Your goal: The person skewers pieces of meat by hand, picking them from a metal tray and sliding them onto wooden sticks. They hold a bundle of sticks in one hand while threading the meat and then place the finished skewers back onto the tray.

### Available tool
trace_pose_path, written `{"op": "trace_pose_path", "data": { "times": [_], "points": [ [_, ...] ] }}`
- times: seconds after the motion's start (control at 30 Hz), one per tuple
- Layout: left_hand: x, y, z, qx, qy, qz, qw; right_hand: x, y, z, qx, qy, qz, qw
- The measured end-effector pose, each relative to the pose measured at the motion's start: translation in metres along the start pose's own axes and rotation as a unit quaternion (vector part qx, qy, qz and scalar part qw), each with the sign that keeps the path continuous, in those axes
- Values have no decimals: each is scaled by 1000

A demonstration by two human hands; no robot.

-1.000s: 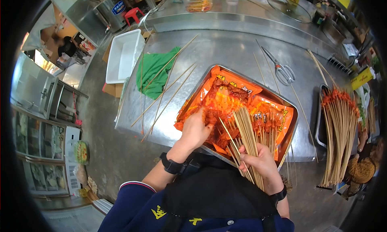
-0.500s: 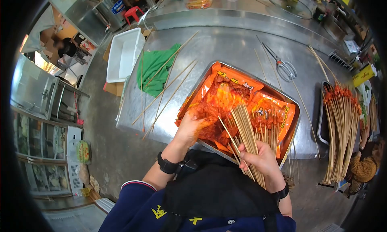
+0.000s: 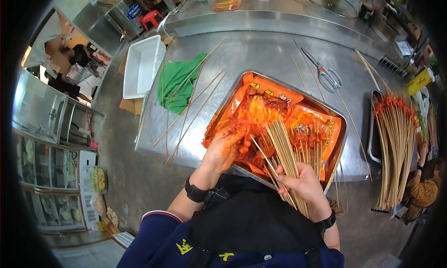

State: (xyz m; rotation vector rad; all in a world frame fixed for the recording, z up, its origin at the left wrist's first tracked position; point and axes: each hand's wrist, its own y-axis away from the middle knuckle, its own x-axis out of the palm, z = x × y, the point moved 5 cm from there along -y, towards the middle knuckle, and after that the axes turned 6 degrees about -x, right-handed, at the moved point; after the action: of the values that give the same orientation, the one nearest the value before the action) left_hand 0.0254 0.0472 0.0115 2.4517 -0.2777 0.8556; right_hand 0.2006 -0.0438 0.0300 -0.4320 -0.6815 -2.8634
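Observation:
My left hand [image 3: 222, 149], smeared with red sauce, is closed on sauce-coated meat [image 3: 246, 144] at the left of the metal tray [image 3: 343, 144]. Its fingertips blend into the sauce, so the exact piece is hard to make out. In my right hand [image 3: 300, 183] is a thick bundle of bamboo skewers [image 3: 283, 144], slanting up over the tray, with a single skewer [image 3: 261, 148] standing apart at its left. Orange printed plastic bags [image 3: 333, 121] line the tray beneath the red meat. More skewers [image 3: 315, 154] threaded with meat lie in its right part.
On the steel table [image 3: 260, 49] lie a green cloth [image 3: 179, 84], several loose skewers [image 3: 198, 112] and scissors [image 3: 328, 77]. A white bin [image 3: 139, 65] stands at left. At right, a second tray holds many loaded skewers [image 3: 393, 151]. Another person [image 3: 80, 56] appears far left.
My left hand has shifted slightly, its fingers now drawn closer around the meat. My right hand and its skewer bundle stay nearly still.

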Motion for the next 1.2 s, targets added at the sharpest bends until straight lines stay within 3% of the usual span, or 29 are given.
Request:
{"op": "trace_pose_path", "data": {
  "times": [0.53,0.73,0.87,0.93,0.97,1.07,1.2],
  "points": [
    [7,9,22,-75,-28,28,996,-1,3,1,-16,-21,4,1000],
    [20,18,32,-122,-108,59,985,-2,5,2,-12,-3,-14,1000],
    [18,13,33,-109,-125,29,986,-2,3,-2,-5,28,-44,999],
    [18,10,36,-107,-131,14,985,0,5,2,-52,25,-58,997],
    [16,8,36,-103,-147,11,984,-3,7,9,-98,136,-66,984],
    [14,6,36,-93,-174,-2,980,-2,11,16,-97,151,-75,981],
    [31,3,31,-9,-186,-6,983,6,7,9,4,-42,17,999]
  ]
}}
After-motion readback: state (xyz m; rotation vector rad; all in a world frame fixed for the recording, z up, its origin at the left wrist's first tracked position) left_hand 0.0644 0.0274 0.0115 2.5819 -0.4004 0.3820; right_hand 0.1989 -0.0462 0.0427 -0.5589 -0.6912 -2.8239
